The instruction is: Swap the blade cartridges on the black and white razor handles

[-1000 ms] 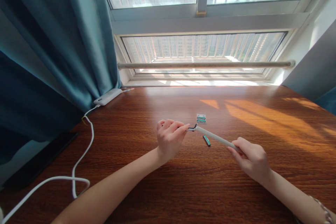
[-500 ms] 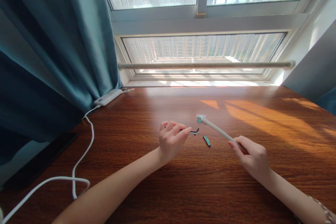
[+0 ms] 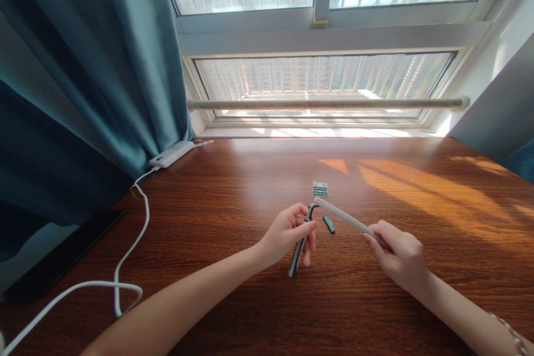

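Note:
My left hand (image 3: 287, 233) grips a black and silver razor handle (image 3: 297, 256), its bent neck upward and its long end pointing down toward me. My right hand (image 3: 398, 247) is closed around a slim pale grey stick (image 3: 346, 217) with a rounded tip. That tip lies at the top of the razor handle's neck; whether they touch I cannot tell. A loose razor cartridge (image 3: 329, 225), black and green, rests on the table just below the stick. Farther back sits a small clear holder with green-striped razor cartridges (image 3: 320, 189).
The brown wood-grain table (image 3: 233, 311) runs up to the window. On the left, a white power strip (image 3: 172, 154) trails a white cable (image 3: 146, 217) beside the blue curtain (image 3: 125, 67). A flat black object (image 3: 62, 256) lies at the left edge.
My left hand has turned and moved right, swinging the razor handle from nearly level to steeply slanted. The stick's tip has come nearer, from the cartridge holder to the handle's neck.

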### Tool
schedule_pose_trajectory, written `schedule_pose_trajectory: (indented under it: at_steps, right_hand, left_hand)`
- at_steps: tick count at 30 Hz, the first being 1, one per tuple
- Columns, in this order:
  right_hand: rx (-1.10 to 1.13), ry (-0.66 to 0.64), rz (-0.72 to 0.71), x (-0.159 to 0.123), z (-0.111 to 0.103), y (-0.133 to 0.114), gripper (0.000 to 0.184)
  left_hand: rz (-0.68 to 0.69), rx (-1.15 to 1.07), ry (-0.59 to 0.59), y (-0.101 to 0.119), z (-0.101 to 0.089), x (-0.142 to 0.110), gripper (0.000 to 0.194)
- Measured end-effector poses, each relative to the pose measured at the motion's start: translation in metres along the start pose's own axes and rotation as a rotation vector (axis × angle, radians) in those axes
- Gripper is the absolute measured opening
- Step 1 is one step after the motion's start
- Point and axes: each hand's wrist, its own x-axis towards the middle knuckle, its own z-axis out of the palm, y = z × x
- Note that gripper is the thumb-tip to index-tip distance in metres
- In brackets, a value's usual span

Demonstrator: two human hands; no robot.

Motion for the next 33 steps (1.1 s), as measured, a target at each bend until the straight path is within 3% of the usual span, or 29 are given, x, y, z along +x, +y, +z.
schedule_pose_trajectory:
  at_steps: [14, 24, 27, 33]
  right_hand:
    - [-0.043, 0.017, -0.015, 0.0, 0.001, 0.002, 0.013]
    - [-0.024, 0.002, 0.116, -0.001, 0.002, 0.001, 0.017]
    - [0.007, 0.0, 0.267, 0.002, 0.001, 0.001, 0.023]
    - [0.138, -0.113, 0.442, 0.004, 0.005, 0.006, 0.029]
  left_hand:
    - [-0.002, -0.28, -0.059, 0.0, -0.002, 0.004, 0.016]
    - [-0.006, -0.286, -0.099, 0.0, -0.003, 0.004, 0.021]
    - [-0.01, -0.145, -0.008, 0.002, -0.006, 0.005, 0.023]
    - [0.025, 0.549, 0.334, -0.001, -0.029, 0.01, 0.023]
